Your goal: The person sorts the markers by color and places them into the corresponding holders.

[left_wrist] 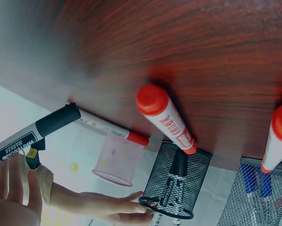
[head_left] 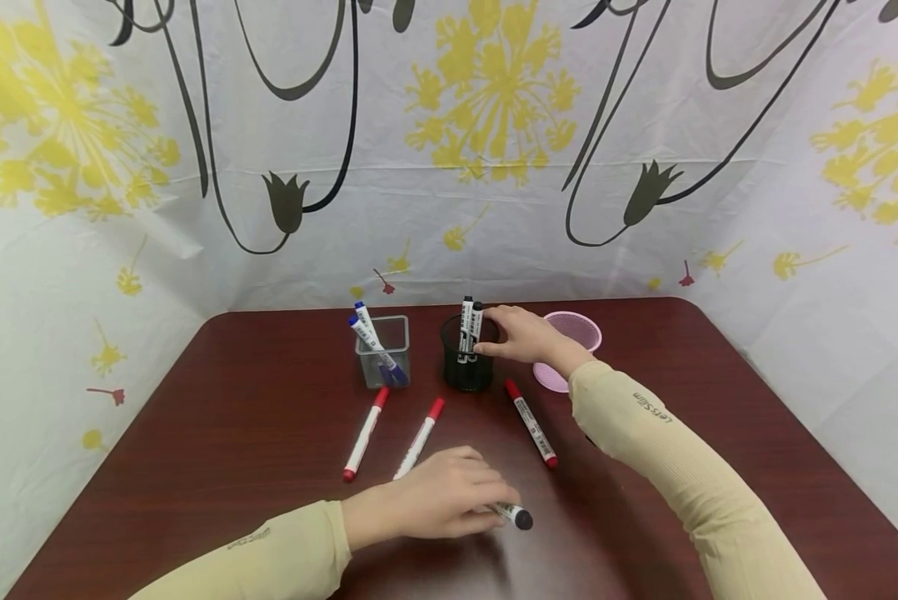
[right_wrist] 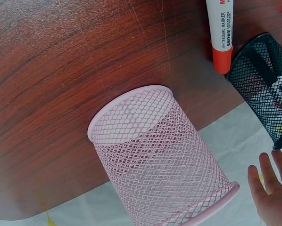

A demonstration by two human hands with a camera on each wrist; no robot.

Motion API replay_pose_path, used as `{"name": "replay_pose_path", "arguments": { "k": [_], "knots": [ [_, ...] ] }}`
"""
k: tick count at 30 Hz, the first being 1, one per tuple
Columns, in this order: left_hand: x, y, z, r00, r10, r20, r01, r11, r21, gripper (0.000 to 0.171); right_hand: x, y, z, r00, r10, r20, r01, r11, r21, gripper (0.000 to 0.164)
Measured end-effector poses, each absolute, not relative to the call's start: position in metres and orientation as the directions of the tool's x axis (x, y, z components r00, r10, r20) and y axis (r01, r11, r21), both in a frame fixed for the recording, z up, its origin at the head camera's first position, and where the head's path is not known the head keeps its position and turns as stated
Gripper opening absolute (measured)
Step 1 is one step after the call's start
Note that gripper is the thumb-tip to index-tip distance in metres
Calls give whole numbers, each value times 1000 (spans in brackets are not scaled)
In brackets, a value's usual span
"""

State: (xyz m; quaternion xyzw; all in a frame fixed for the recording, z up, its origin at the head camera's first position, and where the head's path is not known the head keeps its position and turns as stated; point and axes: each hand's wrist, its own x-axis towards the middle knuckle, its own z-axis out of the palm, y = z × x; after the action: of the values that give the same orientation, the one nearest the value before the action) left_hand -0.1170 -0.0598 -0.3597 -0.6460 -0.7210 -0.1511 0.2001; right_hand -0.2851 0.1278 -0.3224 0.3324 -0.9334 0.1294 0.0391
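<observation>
A black-capped whiteboard marker [left_wrist: 37, 132] is held in my left hand [head_left: 452, 492], low over the table's front middle. My right hand [head_left: 527, 333] is at the right side of a black mesh pen cup [head_left: 467, 375]. Its fingers look straight near the rim in the right wrist view [right_wrist: 275, 188], with the thumb toward the front. Two black markers [head_left: 470, 329] stand in that cup. Right of it, partly behind my right wrist, is a pink mesh pen cup [head_left: 572, 329]. Red markers lie on the table: one at left [head_left: 366, 433], one in the middle [head_left: 421, 437], one at right [head_left: 531, 423].
A grey mesh square holder [head_left: 384, 337] with two blue markers [head_left: 374, 340] leaning in it stands left of the black cup. The dark red wooden table [head_left: 217, 433] ends at a patterned white cloth [head_left: 419, 208] behind and at the sides.
</observation>
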Motion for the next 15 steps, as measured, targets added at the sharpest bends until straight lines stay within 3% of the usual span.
{"name": "replay_pose_path", "arguments": {
  "k": [15],
  "knots": [
    [-114, -65, -334, -255, 810, 528, 955, 126, 268, 22, -286, 128, -323, -768, -620, 161, -641, 735, -222, 62]
  ]
}}
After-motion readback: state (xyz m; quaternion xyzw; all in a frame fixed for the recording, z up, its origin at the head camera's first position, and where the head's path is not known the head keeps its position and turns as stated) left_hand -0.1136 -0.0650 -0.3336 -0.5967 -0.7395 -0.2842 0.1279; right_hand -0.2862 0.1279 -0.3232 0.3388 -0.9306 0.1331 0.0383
